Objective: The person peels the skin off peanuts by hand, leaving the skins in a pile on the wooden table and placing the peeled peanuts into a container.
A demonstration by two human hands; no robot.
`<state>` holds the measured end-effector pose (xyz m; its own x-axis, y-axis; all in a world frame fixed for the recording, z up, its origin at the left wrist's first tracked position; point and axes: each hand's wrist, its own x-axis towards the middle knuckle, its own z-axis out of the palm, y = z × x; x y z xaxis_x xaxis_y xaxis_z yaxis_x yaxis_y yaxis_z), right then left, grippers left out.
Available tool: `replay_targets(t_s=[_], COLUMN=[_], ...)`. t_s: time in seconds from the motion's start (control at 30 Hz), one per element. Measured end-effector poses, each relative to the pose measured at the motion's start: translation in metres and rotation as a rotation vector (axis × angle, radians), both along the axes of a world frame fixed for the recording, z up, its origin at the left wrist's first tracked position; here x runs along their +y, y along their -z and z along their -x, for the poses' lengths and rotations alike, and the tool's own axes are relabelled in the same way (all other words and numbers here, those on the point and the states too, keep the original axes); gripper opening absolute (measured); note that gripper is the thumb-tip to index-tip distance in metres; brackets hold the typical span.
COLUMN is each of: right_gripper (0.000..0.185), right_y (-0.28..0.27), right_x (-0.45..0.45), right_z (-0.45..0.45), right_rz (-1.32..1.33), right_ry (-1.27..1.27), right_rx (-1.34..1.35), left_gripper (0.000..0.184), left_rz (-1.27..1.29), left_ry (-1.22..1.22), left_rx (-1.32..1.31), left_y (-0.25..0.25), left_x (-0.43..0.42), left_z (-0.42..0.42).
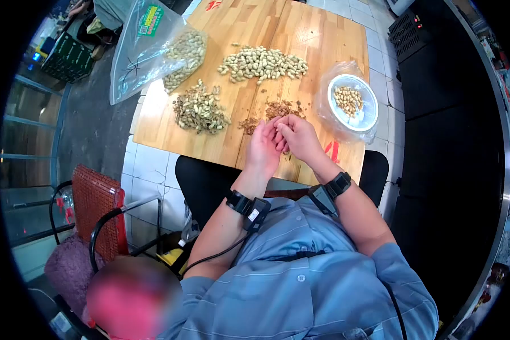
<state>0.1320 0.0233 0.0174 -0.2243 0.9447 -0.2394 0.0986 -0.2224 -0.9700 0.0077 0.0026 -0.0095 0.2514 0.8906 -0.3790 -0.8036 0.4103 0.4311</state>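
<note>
Close together over the table's near side, my left hand point(263, 148) and my right hand point(300, 137) meet at the fingertips. The left is turned palm up with its fingers curled in. The right has thumb and fingers pressed together against the left's fingers. Whatever lies between them is too small and hidden to name. Just beyond the fingertips are loose reddish-brown peanut skins point(283, 108). A heap of empty peanut shells point(200, 110) lies to the left, and a long pile of unshelled peanuts point(262, 63) farther back.
At right, a white bowl point(370, 107) lined with clear plastic holds shelled peanuts point(348, 101). A clear bag point(136, 59) of unshelled peanuts hangs over the left edge of the wooden table point(328, 39). A woven-back chair point(98, 212) and a person's blurred head are at lower left.
</note>
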Motion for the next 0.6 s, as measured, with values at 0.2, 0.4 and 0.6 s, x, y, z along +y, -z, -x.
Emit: replay_targets(t_s=[0.2, 0.4, 0.6], right_gripper=[0.014, 0.024, 0.015], right_y=[0.005, -0.004, -0.027], right_x=[0.003, 0.011, 0.007], right_z=[-0.001, -0.010, 0.001], right_rz=[0.048, -0.242, -0.464], right_ry=[0.026, 0.137, 0.079], right_rx=[0.062, -0.245, -0.493], left_gripper=[0.056, 0.062, 0.064], left_rz=[0.017, -0.062, -0.067], left_ry=[-0.046, -0.161, -0.154], left_rx=[-0.044, -0.109, -0.118], left_y=[0.001, -0.004, -0.018], left_x=[-0.001, 0.004, 0.005], left_z=[0.003, 0.021, 0.022])
